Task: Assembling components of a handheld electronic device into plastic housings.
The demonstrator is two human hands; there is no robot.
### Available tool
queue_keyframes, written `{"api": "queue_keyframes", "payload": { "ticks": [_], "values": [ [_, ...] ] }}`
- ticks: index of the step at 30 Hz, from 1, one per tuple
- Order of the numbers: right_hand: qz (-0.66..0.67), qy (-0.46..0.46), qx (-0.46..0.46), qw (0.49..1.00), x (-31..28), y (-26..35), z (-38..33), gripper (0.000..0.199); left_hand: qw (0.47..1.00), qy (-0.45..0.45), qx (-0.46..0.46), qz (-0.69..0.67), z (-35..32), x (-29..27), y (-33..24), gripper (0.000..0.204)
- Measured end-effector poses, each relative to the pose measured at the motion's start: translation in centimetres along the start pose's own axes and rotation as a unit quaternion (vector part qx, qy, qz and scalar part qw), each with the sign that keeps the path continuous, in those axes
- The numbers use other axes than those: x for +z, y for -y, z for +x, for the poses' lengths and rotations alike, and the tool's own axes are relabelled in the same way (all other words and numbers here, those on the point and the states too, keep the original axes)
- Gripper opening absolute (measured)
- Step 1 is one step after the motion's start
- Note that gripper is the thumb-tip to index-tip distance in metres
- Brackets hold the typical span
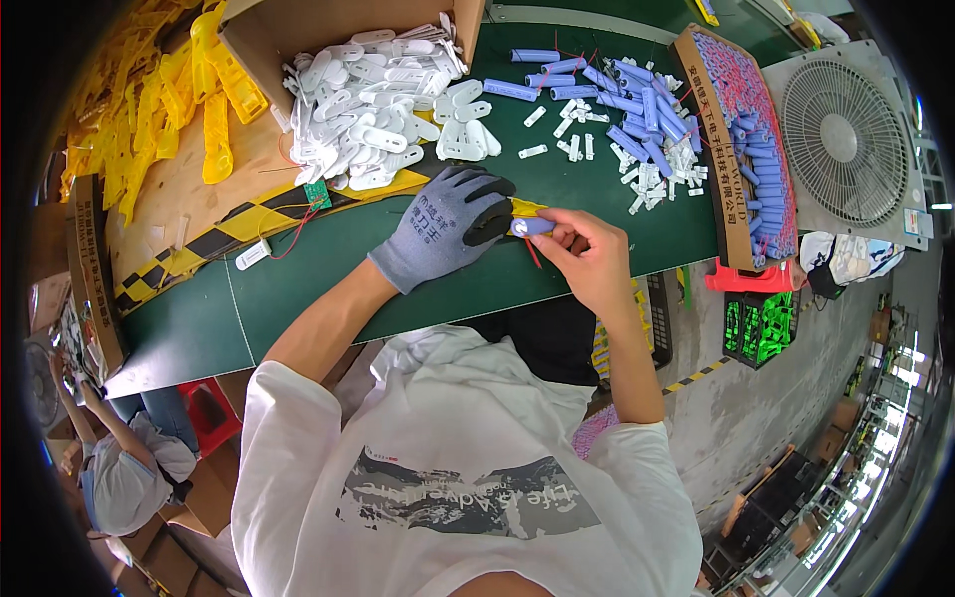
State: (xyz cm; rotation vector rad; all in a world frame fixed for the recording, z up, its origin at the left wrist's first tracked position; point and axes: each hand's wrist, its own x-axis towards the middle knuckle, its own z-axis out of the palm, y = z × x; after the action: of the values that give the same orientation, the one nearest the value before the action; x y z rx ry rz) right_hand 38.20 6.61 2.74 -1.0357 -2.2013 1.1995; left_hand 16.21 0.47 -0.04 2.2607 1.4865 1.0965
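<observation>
My left hand [446,221], in a grey-blue glove with dark fingertips, is closed around a yellow plastic shell [526,207], most of which the glove hides. Bare, my right hand [594,257] pinches a blue cylindrical battery cell [532,227] against that shell's right end. A short red wire [533,255] hangs below the cell. Left of the glove, a small green circuit board [317,193] lies on the striped table edging, joined by thin wires to a white part [253,256]. Beyond my hands are loose blue cells [652,107] with red wires and small white pieces [569,117].
White plastic covers [363,109] spill from a cardboard box [261,45]. Yellow shells [217,134] pile up at the far left. A carton of cells [718,149] and a fan [846,117] stand at the right. Another person [134,468] works at the lower left.
</observation>
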Motion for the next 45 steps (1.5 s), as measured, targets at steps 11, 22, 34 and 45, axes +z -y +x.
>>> {"api": "queue_keyframes", "payload": {
  "ticks": [11, 22, 34, 45],
  "values": [
    [-0.262, -0.122, -0.186, 0.939, 1.3, -1.0, 0.4, 0.023, 0.994, -0.042, 0.060, 0.087, 0.3, -1.2, 0.2, 0.023],
    [-0.183, -0.137, -0.264, 0.937, 2.2, -1.1, 1.3, 0.041, 0.999, -0.006, -0.038, -0.025, -0.2, -1.1, 0.7, 0.028],
    [-0.176, -0.116, -0.275, 0.938, 2.3, -1.8, 1.3, 0.036, 0.997, 0.018, -0.042, -0.064, -0.3, -1.5, 0.7, 0.031],
    [-0.159, -0.109, -0.242, 0.951, 2.1, -1.4, 1.0, 0.031, 0.999, 0.000, -0.011, -0.034, 0.3, -1.6, 0.5, 0.039]
  ]
}}
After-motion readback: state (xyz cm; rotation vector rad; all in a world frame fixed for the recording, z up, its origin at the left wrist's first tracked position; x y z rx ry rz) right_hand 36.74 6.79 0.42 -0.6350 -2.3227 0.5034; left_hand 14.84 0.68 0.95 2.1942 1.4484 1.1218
